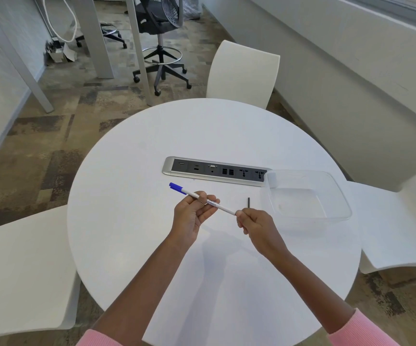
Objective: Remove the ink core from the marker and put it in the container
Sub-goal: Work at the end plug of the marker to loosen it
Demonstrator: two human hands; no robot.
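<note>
A white marker point(224, 209) with a blue cap point(176, 188) is held above the round white table point(152, 245). My left hand point(192, 216) grips its barrel near the middle. At the marker's uncapped end my right hand point(254, 226) pinches the tip with curled fingers; what lies between those fingers is hidden. A short dark stick point(248, 202) lies on the table just beyond my right hand. To the right stands a clear plastic container point(309, 196) with nothing visible inside.
A grey socket panel point(212, 169) is set into the table behind the marker, its right end under the container's corner. White chairs stand at the far side point(242, 73), left point(22, 265) and right point(401, 221).
</note>
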